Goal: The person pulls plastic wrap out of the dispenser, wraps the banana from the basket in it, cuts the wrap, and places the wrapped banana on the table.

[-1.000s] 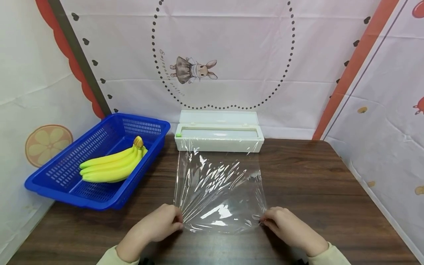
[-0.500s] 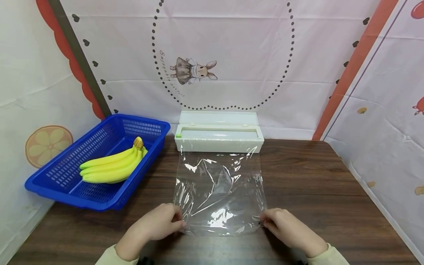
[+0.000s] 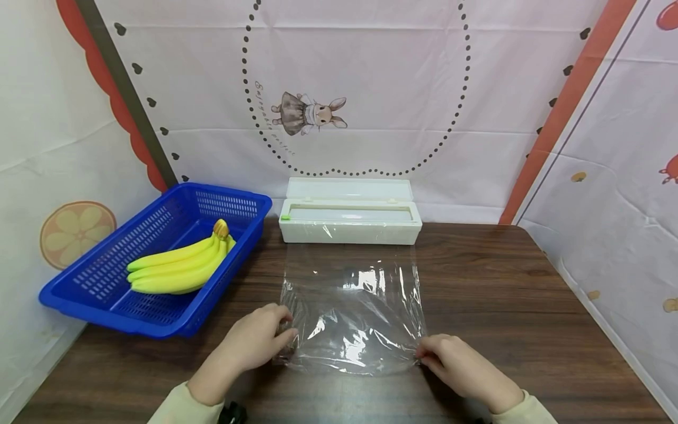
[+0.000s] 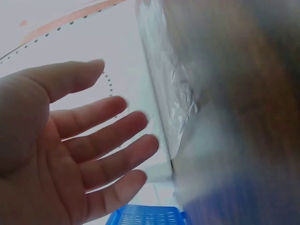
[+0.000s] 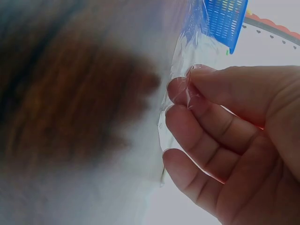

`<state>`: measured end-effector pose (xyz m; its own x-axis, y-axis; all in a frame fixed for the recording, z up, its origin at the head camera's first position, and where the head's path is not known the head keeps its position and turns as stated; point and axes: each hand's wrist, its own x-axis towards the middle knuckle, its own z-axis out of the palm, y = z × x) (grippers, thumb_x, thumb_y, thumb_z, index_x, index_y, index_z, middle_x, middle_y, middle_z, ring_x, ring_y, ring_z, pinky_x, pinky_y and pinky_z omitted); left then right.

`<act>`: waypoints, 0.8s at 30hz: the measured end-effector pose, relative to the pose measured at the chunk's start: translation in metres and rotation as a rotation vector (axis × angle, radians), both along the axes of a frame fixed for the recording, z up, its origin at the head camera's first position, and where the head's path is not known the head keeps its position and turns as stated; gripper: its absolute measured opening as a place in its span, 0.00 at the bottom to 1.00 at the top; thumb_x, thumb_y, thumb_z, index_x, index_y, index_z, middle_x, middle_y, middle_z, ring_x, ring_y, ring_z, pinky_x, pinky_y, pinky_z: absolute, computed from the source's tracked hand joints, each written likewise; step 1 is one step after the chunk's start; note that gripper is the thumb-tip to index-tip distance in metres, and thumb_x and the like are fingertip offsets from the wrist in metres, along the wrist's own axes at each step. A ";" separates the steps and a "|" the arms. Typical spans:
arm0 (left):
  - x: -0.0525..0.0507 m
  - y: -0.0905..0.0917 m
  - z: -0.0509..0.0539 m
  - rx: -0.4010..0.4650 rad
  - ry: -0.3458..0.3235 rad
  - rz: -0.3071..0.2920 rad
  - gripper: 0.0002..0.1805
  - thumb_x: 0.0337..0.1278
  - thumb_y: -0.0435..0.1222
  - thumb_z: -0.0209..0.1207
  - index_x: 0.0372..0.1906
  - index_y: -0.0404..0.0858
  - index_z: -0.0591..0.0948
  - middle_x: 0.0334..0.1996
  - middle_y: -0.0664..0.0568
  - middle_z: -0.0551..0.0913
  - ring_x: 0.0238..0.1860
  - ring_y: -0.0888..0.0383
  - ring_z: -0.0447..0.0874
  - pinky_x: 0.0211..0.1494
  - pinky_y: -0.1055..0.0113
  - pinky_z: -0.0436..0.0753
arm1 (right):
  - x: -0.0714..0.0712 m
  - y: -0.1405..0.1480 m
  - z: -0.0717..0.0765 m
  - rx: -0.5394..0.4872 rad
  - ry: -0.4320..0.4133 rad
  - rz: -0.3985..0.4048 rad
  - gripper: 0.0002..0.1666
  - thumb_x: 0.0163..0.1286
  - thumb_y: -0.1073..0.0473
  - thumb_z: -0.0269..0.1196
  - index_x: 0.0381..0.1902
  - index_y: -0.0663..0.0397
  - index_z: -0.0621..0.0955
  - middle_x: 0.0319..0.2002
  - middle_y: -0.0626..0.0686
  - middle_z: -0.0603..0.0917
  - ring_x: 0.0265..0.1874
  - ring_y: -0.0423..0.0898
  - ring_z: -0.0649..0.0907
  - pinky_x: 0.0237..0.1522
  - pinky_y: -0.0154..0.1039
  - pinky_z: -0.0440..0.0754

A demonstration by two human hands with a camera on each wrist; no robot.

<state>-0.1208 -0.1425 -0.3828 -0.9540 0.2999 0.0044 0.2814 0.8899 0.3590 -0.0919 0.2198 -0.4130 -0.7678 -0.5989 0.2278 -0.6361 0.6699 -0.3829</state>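
A sheet of clear cling film (image 3: 352, 318) lies over the table, stretching from a white cling film dispenser box (image 3: 352, 231) toward the near edge. My right hand (image 3: 458, 362) pinches the film's near right corner between thumb and forefinger, as the right wrist view shows at the fingertips (image 5: 178, 89). At the near left corner is my left hand (image 3: 256, 338); in the left wrist view its fingers (image 4: 112, 140) are spread and relaxed with nothing between them. The dispenser's lid (image 3: 349, 188) stands raised at the back, and a small green slider (image 3: 286, 217) sits at its left end.
A blue plastic basket (image 3: 212, 306) stands on the left of the wooden table (image 3: 503, 282), with a bunch of bananas (image 3: 180, 268) in it. A printed cloth (image 3: 402, 88) hangs behind the table and along both sides.
My left hand has let go of the film's corner, opened, and moved slightly up and away from the near edge. The film's left side has slackened. My right hand stays in place.
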 end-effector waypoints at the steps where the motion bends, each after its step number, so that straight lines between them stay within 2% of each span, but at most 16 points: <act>1: -0.002 0.000 0.001 -0.009 0.036 0.009 0.13 0.54 0.44 0.64 0.41 0.41 0.82 0.34 0.54 0.81 0.35 0.59 0.81 0.37 0.58 0.80 | 0.000 0.000 0.000 0.000 0.002 0.000 0.08 0.58 0.66 0.66 0.28 0.45 0.80 0.27 0.40 0.83 0.29 0.33 0.80 0.30 0.33 0.79; 7: -0.017 -0.006 0.009 -0.050 0.298 0.044 0.18 0.52 0.45 0.65 0.44 0.38 0.82 0.43 0.46 0.83 0.43 0.47 0.82 0.42 0.51 0.81 | 0.000 0.001 0.000 -0.001 0.011 -0.002 0.08 0.59 0.66 0.66 0.28 0.45 0.81 0.27 0.40 0.83 0.29 0.33 0.80 0.30 0.32 0.79; 10: -0.026 -0.008 0.016 -0.050 0.369 0.058 0.18 0.53 0.45 0.64 0.44 0.36 0.82 0.44 0.44 0.82 0.43 0.45 0.81 0.42 0.49 0.80 | 0.000 0.002 0.000 0.002 0.017 -0.007 0.08 0.58 0.66 0.66 0.27 0.46 0.81 0.27 0.39 0.82 0.28 0.32 0.80 0.30 0.32 0.78; 13: -0.035 -0.009 0.023 -0.049 0.399 0.070 0.18 0.54 0.44 0.64 0.44 0.35 0.81 0.45 0.41 0.82 0.42 0.44 0.81 0.42 0.48 0.80 | 0.000 0.002 0.001 0.001 0.016 -0.009 0.08 0.58 0.67 0.66 0.27 0.46 0.81 0.27 0.39 0.82 0.28 0.32 0.79 0.30 0.32 0.78; 17: -0.046 -0.009 0.031 -0.046 0.405 0.086 0.19 0.55 0.44 0.63 0.46 0.34 0.81 0.47 0.40 0.81 0.45 0.42 0.80 0.45 0.48 0.79 | 0.000 0.002 0.001 -0.010 0.001 -0.007 0.08 0.58 0.67 0.66 0.27 0.46 0.81 0.27 0.39 0.82 0.28 0.31 0.79 0.29 0.32 0.78; 24: -0.060 -0.009 0.037 -0.052 0.395 0.098 0.20 0.56 0.44 0.62 0.47 0.33 0.80 0.49 0.38 0.79 0.47 0.41 0.79 0.49 0.47 0.78 | -0.001 0.004 0.001 -0.020 -0.011 -0.008 0.08 0.59 0.66 0.66 0.27 0.45 0.80 0.27 0.39 0.82 0.28 0.30 0.79 0.29 0.31 0.78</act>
